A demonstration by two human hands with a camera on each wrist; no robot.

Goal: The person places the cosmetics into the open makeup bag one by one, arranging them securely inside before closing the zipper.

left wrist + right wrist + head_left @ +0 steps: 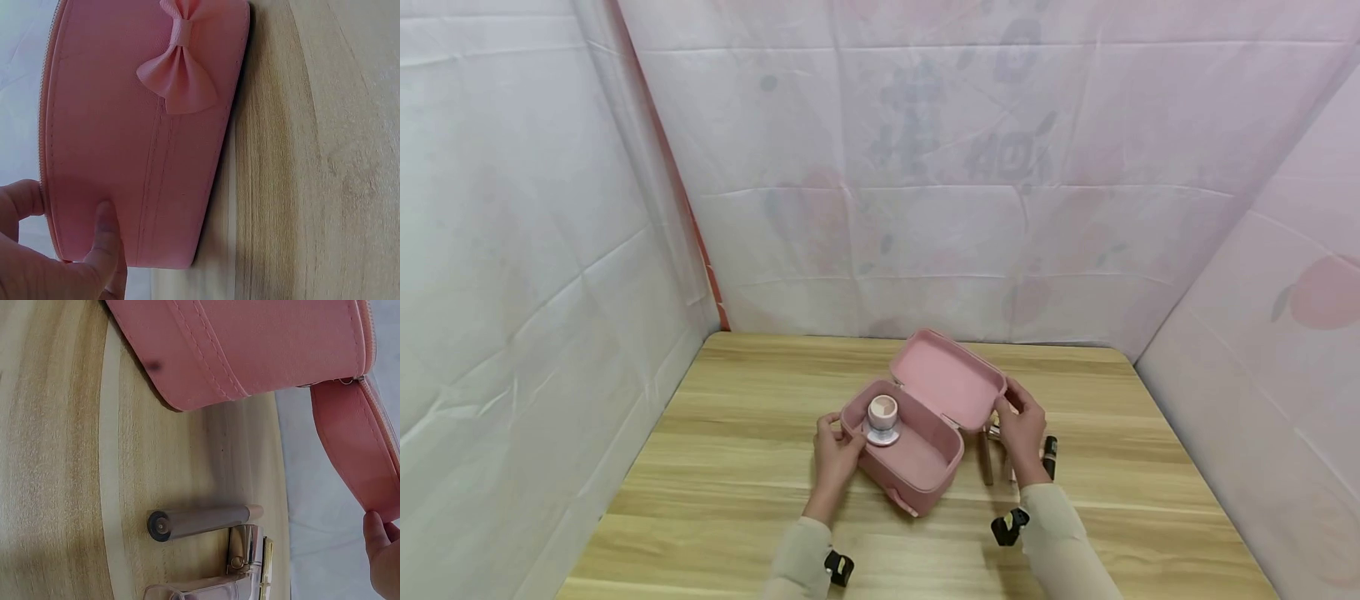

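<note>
A pink zip-up cosmetic case point(917, 462) with a bow point(181, 69) on its front stands on the table, its lid point(947, 379) tilted back. My left hand point(835, 454) grips the left end of the case, thumb on the outer wall and a finger over the zip edge. With my right hand point(1022, 425) I pinch the lid's right corner. Inside, at the left end, sits a round pot point(883, 410) with a sectioned beige and pink top. A shiny silver round piece point(886, 437) lies beside it, partly hidden by the pot.
Right of the case, partly under my right arm, lie a slim brown tube point(200, 522), a clear pinkish tube point(200, 590), a gold-capped item point(247, 544) and a black tube point(1050, 457). Cloth walls point(925, 208) enclose the wooden table point(737, 467).
</note>
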